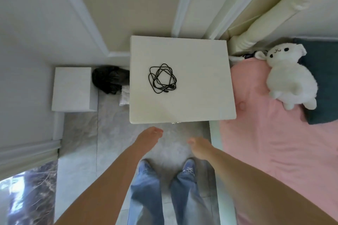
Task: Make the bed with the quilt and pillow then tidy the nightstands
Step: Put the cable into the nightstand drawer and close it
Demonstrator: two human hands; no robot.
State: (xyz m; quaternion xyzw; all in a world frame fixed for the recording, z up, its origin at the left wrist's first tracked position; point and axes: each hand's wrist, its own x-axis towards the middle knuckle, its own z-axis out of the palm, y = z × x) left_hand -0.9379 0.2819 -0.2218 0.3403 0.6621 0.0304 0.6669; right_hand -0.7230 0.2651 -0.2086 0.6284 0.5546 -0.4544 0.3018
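A white nightstand stands straight ahead, beside the bed. On its top lies a coiled black cable. The pink quilt covers the bed on the right. A white plush toy lies at the head end, partly on a dark teal pillow. My left hand hangs just below the nightstand's front edge, fingers loosely together, holding nothing. My right hand is lower and to the right, fingers loosely curled, also with nothing in it.
A small white box-shaped stand sits by the left wall. Between it and the nightstand a dark bundle lies on the floor. The cream padded headboard rises at the upper right. My feet stand on pale marble floor.
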